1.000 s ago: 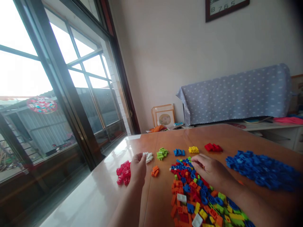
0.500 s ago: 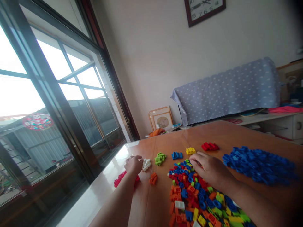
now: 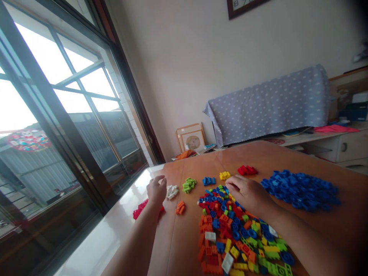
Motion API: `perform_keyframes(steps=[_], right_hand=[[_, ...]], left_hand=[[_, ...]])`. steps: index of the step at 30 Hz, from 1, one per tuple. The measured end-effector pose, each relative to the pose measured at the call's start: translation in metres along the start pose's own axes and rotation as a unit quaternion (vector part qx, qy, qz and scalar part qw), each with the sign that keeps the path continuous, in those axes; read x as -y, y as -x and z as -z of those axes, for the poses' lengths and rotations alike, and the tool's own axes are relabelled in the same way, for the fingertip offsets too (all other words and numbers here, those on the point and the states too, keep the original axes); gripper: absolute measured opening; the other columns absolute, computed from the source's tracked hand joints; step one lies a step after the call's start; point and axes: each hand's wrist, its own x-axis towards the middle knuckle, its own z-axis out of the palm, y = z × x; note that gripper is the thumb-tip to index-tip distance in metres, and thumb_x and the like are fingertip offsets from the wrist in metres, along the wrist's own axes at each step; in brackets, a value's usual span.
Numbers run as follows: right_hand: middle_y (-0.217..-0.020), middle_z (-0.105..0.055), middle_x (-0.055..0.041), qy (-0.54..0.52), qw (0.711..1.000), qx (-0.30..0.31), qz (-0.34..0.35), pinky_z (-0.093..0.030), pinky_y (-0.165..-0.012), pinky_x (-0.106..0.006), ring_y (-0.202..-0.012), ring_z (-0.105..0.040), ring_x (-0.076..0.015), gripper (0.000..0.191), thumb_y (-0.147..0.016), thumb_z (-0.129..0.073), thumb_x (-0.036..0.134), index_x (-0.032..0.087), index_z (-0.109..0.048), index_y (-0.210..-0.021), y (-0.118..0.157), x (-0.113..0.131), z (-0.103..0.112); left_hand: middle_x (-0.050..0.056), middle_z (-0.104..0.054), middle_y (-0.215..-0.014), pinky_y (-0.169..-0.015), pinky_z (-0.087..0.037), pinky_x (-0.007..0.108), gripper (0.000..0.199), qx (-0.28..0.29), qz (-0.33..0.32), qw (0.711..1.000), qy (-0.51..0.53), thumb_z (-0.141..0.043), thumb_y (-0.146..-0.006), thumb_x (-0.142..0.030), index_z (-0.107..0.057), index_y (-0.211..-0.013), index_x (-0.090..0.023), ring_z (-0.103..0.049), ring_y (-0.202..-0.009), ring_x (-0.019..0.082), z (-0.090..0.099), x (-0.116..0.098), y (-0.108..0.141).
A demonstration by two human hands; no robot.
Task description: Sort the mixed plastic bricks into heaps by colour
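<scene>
My left hand (image 3: pixel 156 190) is over the left of the table, its fingers curled in; anything between them is hidden. It is between a pink brick pile (image 3: pixel 140 209) and a small heap of white bricks (image 3: pixel 172 192). My right hand (image 3: pixel 244 190) is bent at the far end of a large mixed pile of toy building bricks (image 3: pixel 227 234), fingers closed together. What its fingertips hold, if anything, I cannot make out. Just beyond them are small groups of yellow bricks (image 3: pixel 224 175), blue bricks (image 3: pixel 208 181) and red bricks (image 3: pixel 247 170).
Lime green bricks (image 3: pixel 189 185) and orange bricks (image 3: pixel 180 207) form small groups between my hands. A big blue brick pile (image 3: pixel 300 191) spreads at the right. The wooden table (image 3: pixel 178 245) borders a glass window wall (image 3: pixel 86 99) on the left and a cloth-covered object (image 3: pixel 267 107) behind.
The view has tipped downward and shifted slightly right. My left hand's fingers have lifted a little beside the white bricks. My right hand stays at the mixed pile's far end.
</scene>
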Motion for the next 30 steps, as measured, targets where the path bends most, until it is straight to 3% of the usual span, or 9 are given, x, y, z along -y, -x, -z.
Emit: perform_keyframes(steps=[3, 5, 6, 9, 11, 17, 20, 24, 30], right_hand=[[-0.088, -0.070, -0.0030, -0.012, 1.000, 0.013, -0.007, -0.042, -0.071, -0.027, -0.079, -0.064, -0.0180, 0.025, -0.097, -0.046, 0.032, 0.023, -0.068, -0.091, 0.000, 0.002, 0.001], [-0.086, -0.070, -0.0028, -0.016, 0.999, 0.030, -0.014, -0.041, -0.071, -0.027, -0.078, -0.063, -0.0178, 0.025, -0.096, -0.046, 0.032, 0.022, -0.068, -0.090, 0.000, 0.003, 0.001], [-0.084, -0.070, -0.0026, -0.019, 0.999, 0.041, -0.019, -0.041, -0.071, -0.027, -0.077, -0.063, -0.0176, 0.025, -0.096, -0.046, 0.031, 0.022, -0.068, -0.089, 0.000, 0.003, 0.001], [-0.077, -0.069, -0.0009, -0.030, 0.994, 0.093, -0.042, -0.039, -0.066, -0.026, -0.070, -0.061, -0.0164, 0.024, -0.094, -0.049, 0.032, 0.021, -0.069, -0.087, 0.000, 0.007, 0.002], [-0.072, -0.067, 0.0004, -0.032, 0.988, 0.139, -0.055, -0.036, -0.061, -0.025, -0.065, -0.059, -0.0156, 0.022, -0.092, -0.054, 0.035, 0.022, -0.071, -0.089, 0.002, 0.014, 0.004], [-0.083, -0.073, 0.0011, -0.021, 0.967, 0.255, -0.004, -0.035, -0.063, -0.025, -0.074, -0.063, -0.0178, 0.031, -0.078, -0.073, 0.052, 0.028, -0.074, -0.097, 0.013, 0.050, 0.004], [-0.090, -0.076, 0.0000, 0.004, 0.960, 0.279, 0.012, -0.037, -0.068, -0.026, -0.084, -0.067, -0.0212, 0.029, -0.075, -0.074, 0.047, 0.029, -0.074, -0.098, 0.017, 0.055, -0.005], [-0.089, -0.077, -0.0020, 0.039, 0.964, 0.262, -0.012, -0.038, -0.070, -0.027, -0.085, -0.068, -0.0214, 0.016, -0.084, -0.064, 0.037, 0.027, -0.074, -0.091, 0.016, 0.048, -0.012], [-0.076, -0.073, -0.0010, 0.069, 0.974, 0.208, -0.061, -0.031, -0.061, -0.025, -0.072, -0.064, -0.0175, 0.020, -0.091, -0.055, 0.033, 0.025, -0.071, -0.082, 0.007, 0.035, -0.003]], left_hand=[[0.009, -0.071, -0.119, -0.089, -0.050, 0.033, 0.042, 0.027, -0.013, 0.996, 0.088, -0.054, -0.091, -0.046, -0.068, -0.123, -0.022, -0.066, -0.103, 0.022, 0.003, -0.022, 0.033], [0.011, -0.072, -0.113, -0.087, -0.051, 0.034, 0.047, 0.082, -0.005, 0.966, 0.245, -0.063, -0.086, -0.048, -0.068, -0.122, -0.018, -0.067, -0.100, 0.022, 0.003, -0.037, 0.060], [0.010, -0.073, -0.111, -0.086, -0.051, 0.034, 0.047, 0.119, -0.011, 0.954, 0.275, -0.066, -0.084, -0.048, -0.069, -0.119, -0.018, -0.067, -0.100, 0.023, 0.002, -0.043, 0.073], [0.009, -0.074, -0.100, -0.082, -0.051, 0.033, 0.041, 0.226, -0.038, 0.926, 0.299, -0.070, -0.081, -0.045, -0.073, -0.110, -0.017, -0.067, -0.091, 0.021, -0.007, -0.052, 0.103], [0.008, -0.074, -0.098, -0.081, -0.051, 0.032, 0.035, 0.237, -0.050, 0.923, 0.299, -0.068, -0.081, -0.041, -0.074, -0.105, -0.016, -0.067, -0.089, 0.021, -0.017, -0.049, 0.114], [0.005, -0.075, -0.095, -0.080, -0.050, 0.029, 0.023, 0.240, -0.119, 0.939, 0.213, -0.057, -0.084, -0.025, -0.074, -0.098, -0.019, -0.067, -0.090, 0.020, -0.038, -0.031, 0.119], [0.002, -0.075, -0.092, -0.078, -0.049, 0.026, 0.022, 0.259, -0.143, 0.937, 0.187, -0.054, -0.084, -0.022, -0.073, -0.095, -0.021, -0.067, -0.087, 0.019, -0.037, -0.031, 0.121], [0.001, -0.073, -0.085, -0.070, -0.046, 0.025, 0.020, 0.287, -0.160, 0.928, 0.176, -0.053, -0.084, -0.023, -0.072, -0.091, -0.021, -0.065, -0.080, 0.017, -0.033, -0.037, 0.125], [0.001, -0.072, -0.080, -0.065, -0.043, 0.026, 0.019, 0.294, -0.152, 0.929, 0.168, -0.054, -0.082, -0.024, -0.073, -0.087, -0.021, -0.063, -0.074, 0.018, -0.030, -0.041, 0.128]])
